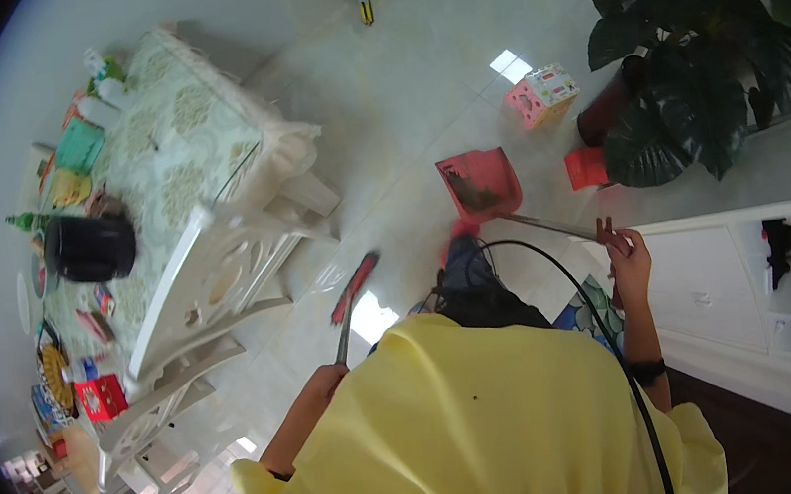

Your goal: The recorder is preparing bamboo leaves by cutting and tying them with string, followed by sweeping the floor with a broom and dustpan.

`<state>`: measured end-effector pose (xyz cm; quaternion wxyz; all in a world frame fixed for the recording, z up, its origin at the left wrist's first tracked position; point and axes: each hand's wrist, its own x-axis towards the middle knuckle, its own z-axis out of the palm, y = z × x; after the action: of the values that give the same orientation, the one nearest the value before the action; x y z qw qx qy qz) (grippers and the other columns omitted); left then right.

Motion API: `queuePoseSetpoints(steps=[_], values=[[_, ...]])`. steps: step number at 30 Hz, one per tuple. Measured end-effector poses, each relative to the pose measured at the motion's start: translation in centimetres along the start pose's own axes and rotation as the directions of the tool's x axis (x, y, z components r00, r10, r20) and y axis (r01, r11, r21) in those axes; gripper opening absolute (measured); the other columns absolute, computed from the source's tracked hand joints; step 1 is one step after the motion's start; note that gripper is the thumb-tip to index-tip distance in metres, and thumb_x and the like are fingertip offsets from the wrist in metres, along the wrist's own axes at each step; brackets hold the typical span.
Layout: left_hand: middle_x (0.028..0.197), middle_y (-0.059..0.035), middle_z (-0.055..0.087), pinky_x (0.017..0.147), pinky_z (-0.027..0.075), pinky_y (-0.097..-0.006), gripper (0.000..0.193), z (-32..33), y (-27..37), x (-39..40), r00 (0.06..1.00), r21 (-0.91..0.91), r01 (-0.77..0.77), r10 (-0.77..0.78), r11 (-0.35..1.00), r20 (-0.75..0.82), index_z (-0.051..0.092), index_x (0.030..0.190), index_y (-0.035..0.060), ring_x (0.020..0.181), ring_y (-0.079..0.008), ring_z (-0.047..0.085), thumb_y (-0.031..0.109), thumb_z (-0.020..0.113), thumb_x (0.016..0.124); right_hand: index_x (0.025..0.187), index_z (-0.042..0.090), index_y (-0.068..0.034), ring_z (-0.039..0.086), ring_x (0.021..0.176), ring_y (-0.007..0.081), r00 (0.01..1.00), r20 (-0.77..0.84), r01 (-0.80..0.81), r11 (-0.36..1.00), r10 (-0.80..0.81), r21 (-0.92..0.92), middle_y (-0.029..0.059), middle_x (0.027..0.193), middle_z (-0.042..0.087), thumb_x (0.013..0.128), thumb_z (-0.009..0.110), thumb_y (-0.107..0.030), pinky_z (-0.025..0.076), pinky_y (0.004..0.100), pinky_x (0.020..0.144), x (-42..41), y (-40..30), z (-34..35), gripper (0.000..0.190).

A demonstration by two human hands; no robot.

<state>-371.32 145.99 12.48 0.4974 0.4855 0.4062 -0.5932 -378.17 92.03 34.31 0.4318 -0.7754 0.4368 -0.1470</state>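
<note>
My left hand (pixel 327 382) grips the metal handle of a broom (pixel 346 328), low at my left side. Its red bristle head (pixel 356 287) rests at the tiled floor, left of my feet. On the other side, my right hand (pixel 630 262) is closed around the upper end of the long handle of a red dustpan (pixel 504 184). The pan lies in front of my feet, its opening facing left and away. Dark debris (pixel 472 193) is spread inside it. A stretch of floor separates the broom head from the pan.
A cloth-covered table (pixel 166 153) and white carved chairs (pixel 219 274) stand left. Ahead right are a patterned box (pixel 544 96), a potted leafy plant (pixel 688 81) and a red container (pixel 585 168). A white cabinet (pixel 703 281) is at right; a black cable (pixel 605 328) crosses my body.
</note>
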Motion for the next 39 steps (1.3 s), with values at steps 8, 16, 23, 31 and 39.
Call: queuePoseSetpoints(steps=[8,16,23,31,39], values=[[0.057,-0.0057,0.048,0.047,0.040,-0.0263,0.009,21.8,27.4,0.8,0.697,0.683,-0.510,0.717,0.523,-0.029,0.047,0.076,0.0031,0.049,-0.0151,0.047,0.010,0.049,0.071,0.089,0.047,-0.004,0.054,0.053,0.0193,0.975,0.084,0.217,0.960,-0.205,-0.178,0.0105,0.069,0.057,0.071,0.057,-0.012,0.042,0.0300,0.045,28.0,0.9,13.2,0.022],[0.060,-0.0073,0.044,0.036,0.042,-0.0320,0.043,34.0,49.9,1.4,0.836,0.456,-0.475,0.548,0.753,-0.035,0.034,0.106,0.0062,0.044,-0.0182,0.045,0.000,0.047,0.066,0.090,0.041,-0.009,0.054,0.074,0.0357,0.951,0.287,0.249,0.830,-0.112,-0.499,0.0174,0.077,0.057,0.072,0.053,-0.018,0.042,0.0443,0.062,43.6,-5.3,22.8,0.023],[0.057,-0.0072,0.042,0.036,0.038,-0.0309,0.035,34.7,60.9,9.0,0.823,0.772,-0.400,0.565,0.493,0.066,0.039,0.100,0.0003,0.042,-0.0170,0.043,-0.002,0.047,0.067,0.089,0.041,-0.008,0.055,0.072,0.0365,0.950,0.302,0.124,0.794,0.079,-0.595,0.0174,0.079,0.057,0.073,0.052,-0.020,0.042,0.0451,0.063,49.5,-9.0,27.1,0.023],[0.064,-0.0098,0.052,0.044,0.041,-0.0285,0.032,28.7,67.9,-1.6,0.950,0.732,-0.312,0.182,0.605,0.254,0.048,0.096,-0.0014,0.048,-0.0166,0.050,0.005,0.052,0.066,0.087,0.044,-0.008,0.055,0.073,0.0364,0.965,0.247,0.064,0.829,0.092,-0.555,0.0176,0.080,0.058,0.074,0.053,-0.024,0.043,0.0440,0.062,53.1,-9.1,28.4,0.023],[0.091,-0.0108,0.056,0.074,0.040,-0.0254,0.065,26.5,73.8,-5.3,0.863,0.734,-0.438,0.473,0.519,0.181,0.035,0.120,-0.0001,0.082,-0.0179,0.053,0.017,0.061,0.063,0.087,0.049,0.001,0.057,0.076,0.0211,0.991,0.081,-0.067,0.930,0.103,-0.361,0.0134,0.081,0.058,0.068,0.057,-0.011,0.043,0.0295,0.067,57.7,-15.7,25.1,0.023]])
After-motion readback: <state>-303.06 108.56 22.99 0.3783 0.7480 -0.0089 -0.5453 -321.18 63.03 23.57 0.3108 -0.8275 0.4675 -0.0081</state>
